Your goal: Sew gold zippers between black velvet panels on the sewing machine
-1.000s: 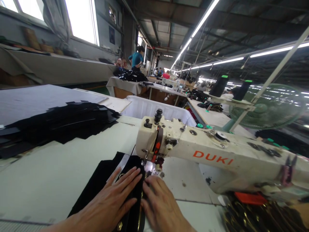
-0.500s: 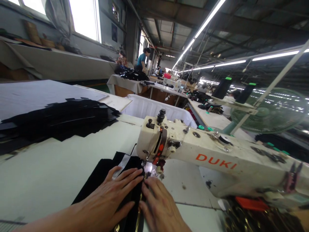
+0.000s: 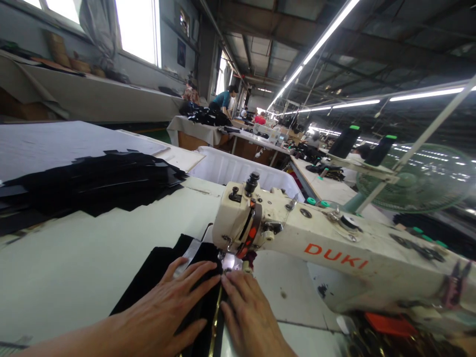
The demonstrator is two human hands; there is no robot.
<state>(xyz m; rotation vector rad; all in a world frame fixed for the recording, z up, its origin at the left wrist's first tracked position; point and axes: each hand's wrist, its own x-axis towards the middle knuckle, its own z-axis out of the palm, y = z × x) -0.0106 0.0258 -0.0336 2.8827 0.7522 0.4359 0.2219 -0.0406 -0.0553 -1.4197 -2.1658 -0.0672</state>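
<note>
My left hand (image 3: pixel 163 310) lies flat with fingers spread on a black fabric piece (image 3: pixel 156 275) on the sewing table. My right hand (image 3: pixel 249 317) rests beside it, fingers stretched forward and pressing the fabric's right edge, where a gold zipper strip (image 3: pixel 214 317) runs. Both sets of fingertips sit just in front of the needle area (image 3: pixel 231 258) of a white DUKI sewing machine (image 3: pixel 334 248). The fabric passes under the machine head.
A stack of black cut pieces (image 3: pixel 92 181) lies at the left on the pale table (image 3: pixel 74 258). A white bin (image 3: pixel 238 168) stands behind the machine. A green fan (image 3: pixel 416 178) and thread cones (image 3: pixel 344 141) are at right. Other workers stand at far tables.
The view has tilted and shifted slightly. Both hands stayed flat on the fabric, edging forward toward the needle.
</note>
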